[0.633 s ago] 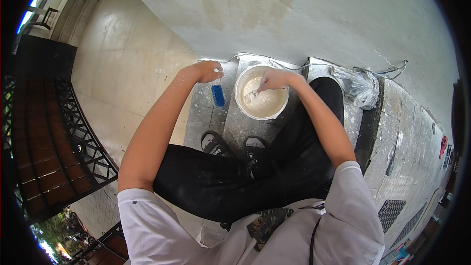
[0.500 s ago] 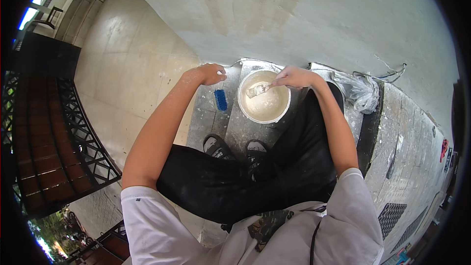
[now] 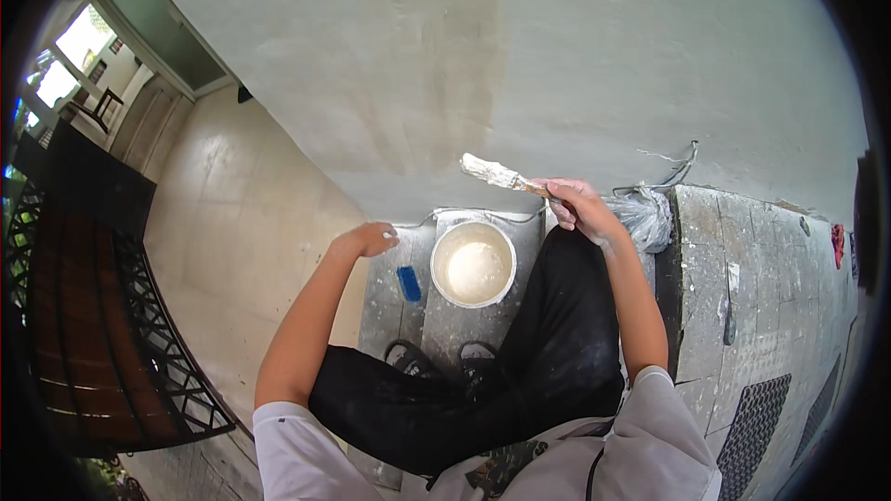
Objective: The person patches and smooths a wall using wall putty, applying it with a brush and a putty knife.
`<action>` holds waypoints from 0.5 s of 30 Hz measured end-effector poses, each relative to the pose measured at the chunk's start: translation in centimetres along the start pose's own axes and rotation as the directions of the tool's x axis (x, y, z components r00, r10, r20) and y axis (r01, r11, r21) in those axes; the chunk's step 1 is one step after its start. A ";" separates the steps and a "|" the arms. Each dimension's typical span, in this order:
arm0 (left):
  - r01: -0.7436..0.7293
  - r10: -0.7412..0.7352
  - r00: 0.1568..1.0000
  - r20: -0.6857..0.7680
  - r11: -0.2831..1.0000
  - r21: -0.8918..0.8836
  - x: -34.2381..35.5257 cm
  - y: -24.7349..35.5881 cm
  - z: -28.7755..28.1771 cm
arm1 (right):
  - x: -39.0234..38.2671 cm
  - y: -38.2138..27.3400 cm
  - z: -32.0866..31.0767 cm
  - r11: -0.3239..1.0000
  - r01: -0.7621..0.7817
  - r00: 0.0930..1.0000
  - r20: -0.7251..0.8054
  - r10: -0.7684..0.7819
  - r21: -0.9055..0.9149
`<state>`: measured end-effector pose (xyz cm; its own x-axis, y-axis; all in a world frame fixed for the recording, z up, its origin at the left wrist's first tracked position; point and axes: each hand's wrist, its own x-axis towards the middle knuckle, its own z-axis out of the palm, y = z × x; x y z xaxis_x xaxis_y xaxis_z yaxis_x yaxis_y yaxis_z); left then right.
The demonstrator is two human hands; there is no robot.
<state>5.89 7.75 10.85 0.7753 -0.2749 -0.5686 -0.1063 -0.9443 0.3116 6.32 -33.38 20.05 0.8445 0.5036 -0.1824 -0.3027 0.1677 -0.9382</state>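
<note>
1. Your right hand [image 3: 577,207] has its fingers [image 3: 562,215] closed round the handle of the brush [image 3: 497,173], which is raised clear of the white bucket [image 3: 473,263] and held up against the grey wall [image 3: 520,65].
2. The brush's long axis runs from your grip up and to the left, with the paint-loaded bristle end pointing away from the hand toward the wall's surface, above and slightly right of the bucket's mouth.
3. The bucket stands on the concrete ledge [image 3: 445,325] just in front of your feet, below the brush and between your two hands; the right hand is the nearer one to the brush and the wall.
4. Your left hand [image 3: 371,239] rests loosely curled at the ledge's left edge, gripping nothing that shows; the small blue object [image 3: 408,283] lies just below it, beside the bucket.
5. A crumpled plastic bag [image 3: 645,215] sits to the right of your right hand, near the raised stone slab [image 3: 742,288].
6. Against the picture from half a second ago: the brush was down at the bucket's rim then, and it is now lifted out and up to the wall. The left hand and bucket are where they were.
</note>
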 end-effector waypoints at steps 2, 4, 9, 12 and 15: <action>0.022 -0.022 1.000 -0.003 1.000 0.011 -0.3 0.1 -0.5 | -1.0 -2.1 1.5 0.995 0.096 0.995 -0.038 -0.096 -0.001; 0.066 -0.066 0.998 0.026 0.998 -0.013 -0.9 -0.2 -0.4 | -1.5 -4.0 2.4 0.971 0.238 0.967 -0.090 -0.238 -0.017; 0.048 -0.048 0.999 0.021 0.999 -0.015 -0.5 -1.1 0.2 | -2.3 -11.8 3.7 0.778 0.480 0.791 -0.183 -0.584 -0.406; 0.068 -0.067 0.997 0.027 0.998 -0.019 -0.4 -1.3 0.1 | -1.1 -15.8 3.9 0.476 0.541 0.549 -0.138 -0.825 -0.694; 0.055 -0.054 0.998 0.023 0.999 -0.004 -0.1 -1.6 0.1 | -0.2 -17.4 3.9 -0.105 0.395 0.166 0.183 -0.969 -0.913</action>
<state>5.92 9.30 10.38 0.7656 -0.2271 -0.6019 -0.0612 -0.9571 0.2834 9.66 -33.08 37.57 0.3525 0.0759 0.9327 0.7683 -0.5924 -0.2422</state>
